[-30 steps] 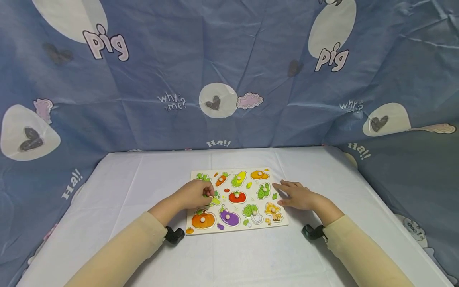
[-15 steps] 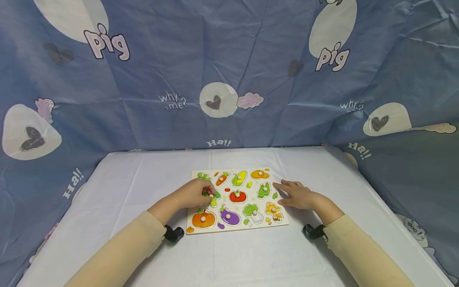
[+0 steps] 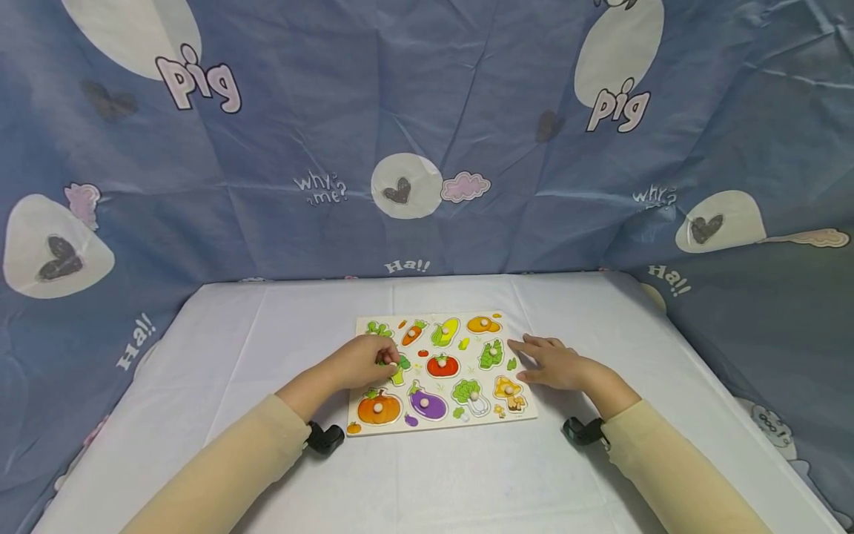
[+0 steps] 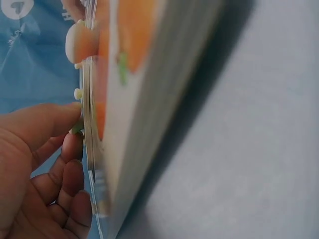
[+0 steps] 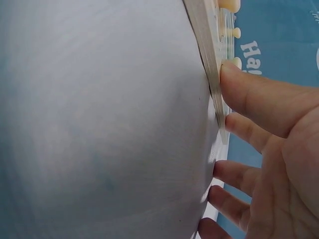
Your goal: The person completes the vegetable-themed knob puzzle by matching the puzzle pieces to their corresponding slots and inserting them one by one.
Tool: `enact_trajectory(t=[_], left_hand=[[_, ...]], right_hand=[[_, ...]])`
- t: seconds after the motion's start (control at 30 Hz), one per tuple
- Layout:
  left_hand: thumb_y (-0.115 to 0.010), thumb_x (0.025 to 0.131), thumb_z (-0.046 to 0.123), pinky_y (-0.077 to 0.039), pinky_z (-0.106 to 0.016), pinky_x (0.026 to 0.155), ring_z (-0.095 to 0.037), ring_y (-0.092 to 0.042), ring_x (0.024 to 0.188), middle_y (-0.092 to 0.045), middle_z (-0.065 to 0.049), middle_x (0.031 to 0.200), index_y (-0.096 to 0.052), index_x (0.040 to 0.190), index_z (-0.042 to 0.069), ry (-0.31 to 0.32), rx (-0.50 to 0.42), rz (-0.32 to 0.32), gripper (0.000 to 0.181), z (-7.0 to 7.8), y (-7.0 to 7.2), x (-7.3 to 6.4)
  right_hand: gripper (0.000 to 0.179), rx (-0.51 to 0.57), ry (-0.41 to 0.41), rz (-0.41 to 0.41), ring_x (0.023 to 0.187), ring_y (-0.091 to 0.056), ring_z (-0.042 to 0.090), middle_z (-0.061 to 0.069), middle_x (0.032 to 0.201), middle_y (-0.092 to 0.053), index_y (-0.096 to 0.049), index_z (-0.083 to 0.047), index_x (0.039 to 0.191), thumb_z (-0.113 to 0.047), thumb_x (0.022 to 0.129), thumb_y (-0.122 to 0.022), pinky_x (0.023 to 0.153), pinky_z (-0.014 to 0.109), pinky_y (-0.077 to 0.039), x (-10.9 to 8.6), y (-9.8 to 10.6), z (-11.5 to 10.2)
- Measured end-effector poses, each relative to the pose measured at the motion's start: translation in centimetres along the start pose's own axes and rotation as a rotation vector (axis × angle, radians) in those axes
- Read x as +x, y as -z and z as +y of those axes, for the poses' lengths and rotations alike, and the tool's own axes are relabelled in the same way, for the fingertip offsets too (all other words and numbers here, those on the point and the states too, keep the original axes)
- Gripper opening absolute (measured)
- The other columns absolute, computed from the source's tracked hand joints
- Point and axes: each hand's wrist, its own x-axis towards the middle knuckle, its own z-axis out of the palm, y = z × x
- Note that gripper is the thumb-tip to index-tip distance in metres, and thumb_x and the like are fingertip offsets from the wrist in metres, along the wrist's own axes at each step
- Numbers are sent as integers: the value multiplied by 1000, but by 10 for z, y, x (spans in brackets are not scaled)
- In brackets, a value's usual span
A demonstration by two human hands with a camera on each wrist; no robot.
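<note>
A wooden peg puzzle board (image 3: 427, 432) with vegetable pieces lies flat on the white table. At its left side my left hand (image 3: 362, 362) pinches the broccoli piece (image 3: 398, 377) between thumb and fingers; the knob is hidden. In the left wrist view, thumb and index finger (image 4: 73, 145) meet at a bit of green against the board's face. The broccoli looks seated in its slot, partly covered by the hand. My right hand (image 3: 552, 363) rests at the board's right edge with spread fingers, its thumb (image 5: 239, 87) touching the rim in the right wrist view.
Around the broccoli sit a pumpkin (image 3: 379, 408), an eggplant (image 3: 428, 405), a tomato (image 3: 442, 366) and a carrot (image 3: 414, 333), each with a knob. Mushrooms (image 3: 510, 394) lie near the right hand. A blue printed cloth (image 3: 427, 245) hangs behind the white table (image 3: 460, 482).
One second ago the broccoli piece lay askew under my left fingers; it turned upright by half a second ago and has stayed so. My right hand has kept its place.
</note>
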Motion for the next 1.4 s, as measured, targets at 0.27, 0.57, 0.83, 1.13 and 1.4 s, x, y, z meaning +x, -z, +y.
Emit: enact_trajectory(t=[0.27,0.57,0.83,1.13,1.4], left_hand=[[-73,91,14,-45,-32,78,-12,-53,76,-58,6,78,-66,88,16,9,24,8,7,0,-1,2],[-73,91,12,-46,-32,76,-12,-53,77,-60,6,80,-67,88,16,13,21,23,7,-4,3,5],[-74,90,11,-47,-32,77,-12,-54,79,-60,5,82,-68,89,15,6,4,0,8,-3,6,5],[-73,90,11,-46,-31,76,-11,-53,76,-59,5,79,-67,86,16,12,28,-3,9,-6,3,5],[-73,91,11,-47,-32,76,-12,-53,77,-59,4,80,-68,89,14,19,15,-2,6,-5,3,3]], right_hand=[[72,-3,6,-1,143,-21,51,23,161,-23,-35,-18,157,-46,97,-61,106,75,-20,0,0,0],[72,-4,10,-2,143,-21,51,22,161,-23,-35,-18,157,-48,97,-61,106,74,-20,1,1,-1],[72,-16,5,4,143,-23,51,22,161,-24,-35,-19,157,-48,97,-61,105,74,-21,0,0,-1],[72,-17,21,8,143,-23,51,23,161,-25,-35,-17,157,-47,97,-61,105,74,-22,0,1,0],[72,-18,12,5,143,-23,50,22,161,-25,-35,-18,157,-49,97,-60,105,74,-22,-1,0,0]])
